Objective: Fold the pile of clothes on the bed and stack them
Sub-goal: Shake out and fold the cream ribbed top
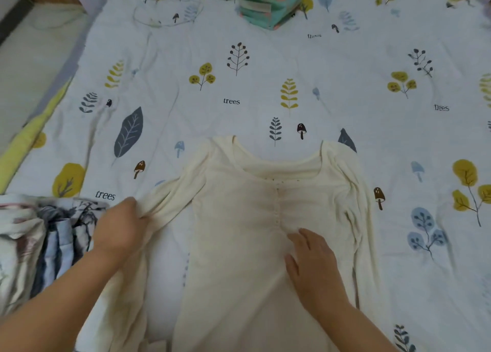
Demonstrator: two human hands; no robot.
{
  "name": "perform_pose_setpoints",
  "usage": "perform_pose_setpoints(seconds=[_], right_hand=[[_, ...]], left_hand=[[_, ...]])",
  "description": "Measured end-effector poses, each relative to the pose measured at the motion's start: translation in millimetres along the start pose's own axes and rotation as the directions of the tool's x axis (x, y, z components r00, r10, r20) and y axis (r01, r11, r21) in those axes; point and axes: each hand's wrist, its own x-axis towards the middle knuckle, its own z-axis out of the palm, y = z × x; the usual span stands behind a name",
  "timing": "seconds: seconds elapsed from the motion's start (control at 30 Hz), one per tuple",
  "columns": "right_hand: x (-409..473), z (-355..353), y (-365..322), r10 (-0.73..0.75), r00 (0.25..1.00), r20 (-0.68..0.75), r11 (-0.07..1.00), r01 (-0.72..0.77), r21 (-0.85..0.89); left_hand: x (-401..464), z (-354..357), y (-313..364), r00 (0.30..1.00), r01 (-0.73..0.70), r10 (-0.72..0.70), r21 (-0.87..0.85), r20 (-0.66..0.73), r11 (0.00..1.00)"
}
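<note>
Cream long-sleeved top [239, 245] lies front-up and spread flat on the bed, hem end nearest the camera, scoop neckline pointing away. A gathered seam with small buttons runs down its chest centre.

Right hand [316, 269] rests palm-down on the top's front, just right of the seam, fingers straight and slightly spread, pressing the fabric flat, grasping nothing.

Left hand [119, 226] is at the top's left sleeve [170, 197], fingers curled round a bunch of the sleeve fabric near its bend; the cloth puckers into folds at the grip. Sleeve runs from the shoulder out to this hand, then hangs back toward the camera along the forearm.

The other sleeve [356, 205] lies alongside the body of the top, wrinkled, roughly straight.

Just left of the left hand, touching or nearly touching it, sits a crumpled pile of clothes [39, 245]: white, blue and dark printed fabric, unfolded, at the near left edge of the view.

Everything lies on a white bedsheet [239, 86] printed with leaves, trees, mushrooms and the word "trees".

Far end, well apart from the top: a folded teal garment [268, 6] with pink spots, pale band across it, lying on the sheet near the top edge.

Far left: yellow-green edging [29, 136] along the bed's side, pale surface beyond.
</note>
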Motion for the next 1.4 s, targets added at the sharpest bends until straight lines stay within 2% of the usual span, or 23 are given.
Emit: perform_pose_setpoints(seconds=[0.07, 0.13, 0.17, 0.2, 0.23, 0.27, 0.3, 0.33, 0.37, 0.4, 0.43, 0.5, 0.57, 0.67, 0.73, 0.8, 0.9, 1.0, 1.07, 1.13, 1.23, 1.33, 1.4], right_hand=[[-4, -1, -12, -0.047, 0.999, 0.003, 0.995, 0.046, 0.089], [-9, -5, -31, -0.034, 0.999, -0.011, 0.950, 0.036, 0.309], [-12, -9, -43, 0.004, 1.000, 0.011, 0.879, -0.009, 0.476], [-13, -12, -53, 0.043, 0.996, 0.075, 0.755, -0.081, 0.651], [-15, -14, -63, 0.040, 0.986, 0.161, 0.568, -0.155, 0.808], [-16, -16, -69, -0.012, 0.975, 0.221, 0.365, -0.201, 0.909], [-16, -16, -72, -0.062, 0.970, 0.236, 0.225, -0.217, 0.950], [-15, -15, -72, -0.087, 0.969, 0.231, 0.170, -0.214, 0.962], [-14, -15, -70, -0.072, 0.971, 0.227, 0.141, -0.216, 0.966], [-12, -15, -66, 0.015, 0.969, 0.247, 0.147, -0.247, 0.958], [-9, -15, -61, 0.155, 0.950, 0.270, 0.160, -0.294, 0.942], [-4, -10, -45, 0.428, 0.871, 0.239, 0.315, -0.392, 0.864], [-3, -3, -30, 0.546, 0.828, 0.127, 0.565, -0.476, 0.674], [-7, 3, -27, 0.449, 0.893, -0.042, 0.803, -0.383, 0.458], [-8, 10, -39, 0.230, 0.973, -0.001, 0.911, -0.215, 0.353], [-6, 23, -57, 0.005, 0.992, 0.125, 0.974, -0.033, 0.225], [2, 40, -83, -0.110, 0.945, 0.307, 0.994, 0.106, 0.031], [9, 39, -90, -0.134, 0.927, 0.349, 0.987, 0.158, -0.039], [8, 32, -88, -0.175, 0.923, 0.342, 0.985, 0.159, 0.075], [1, 21, -80, -0.176, 0.941, 0.289, 0.948, 0.083, 0.307], [-10, 2, -57, 0.008, 0.971, 0.237, 0.826, -0.140, 0.546], [-12, -5, -21, 0.303, 0.937, 0.171, 0.830, -0.348, 0.437], [-12, -5, 0, 0.395, 0.910, 0.128, 0.851, -0.415, 0.322]], left_hand=[[-10, -20, 21, 0.989, -0.094, 0.089, -0.037, -0.121, 0.995], [-27, -37, 54, 0.985, -0.155, 0.142, -0.150, -0.095, 0.976], [-36, -42, 72, 0.984, -0.180, 0.171, -0.233, -0.058, 0.956], [-47, -44, 89, 0.982, -0.183, 0.191, -0.339, -0.010, 0.923], [-58, -46, 104, 0.975, -0.151, 0.210, -0.481, 0.069, 0.863], [-68, -47, 119, 0.954, -0.060, 0.232, -0.639, 0.189, 0.767], [-78, -48, 131, 0.898, 0.084, 0.285, -0.767, 0.335, 0.636], [-84, -46, 139, 0.807, 0.234, 0.363, -0.817, 0.466, 0.528], [-87, -41, 144, 0.724, 0.310, 0.438, -0.818, 0.533, 0.484], [-85, -35, 145, 0.678, 0.298, 0.493, -0.816, 0.546, 0.495], [-81, -29, 144, 0.683, 0.239, 0.505, -0.815, 0.528, 0.528], [-65, -14, 138, 0.805, 0.041, 0.428, -0.757, 0.412, 0.652], [-46, 2, 124, 0.909, -0.109, 0.322, -0.594, 0.264, 0.797], [-23, 23, 104, 0.952, -0.212, 0.276, -0.374, 0.128, 0.903], [-13, 33, 100, 0.949, -0.274, 0.308, -0.302, 0.069, 0.913], [-4, 41, 105, 0.933, -0.347, 0.359, -0.224, 0.015, 0.911], [7, 50, 116, 0.945, -0.326, 0.327, -0.106, -0.011, 0.939], [17, 57, 120, 0.977, -0.176, 0.183, -0.065, 0.112, 0.982], [24, 58, 117, 0.975, -0.147, 0.159, -0.083, 0.155, 0.986], [34, 53, 110, 0.980, -0.123, 0.141, -0.126, 0.141, 0.984], [48, 43, 93, 0.994, -0.065, 0.078, -0.172, 0.072, 0.983], [54, 39, 74, 0.998, -0.023, 0.030, -0.121, 0.058, 0.992], [49, 38, 74, 0.998, -0.053, 0.054, -0.059, 0.018, 0.997]])
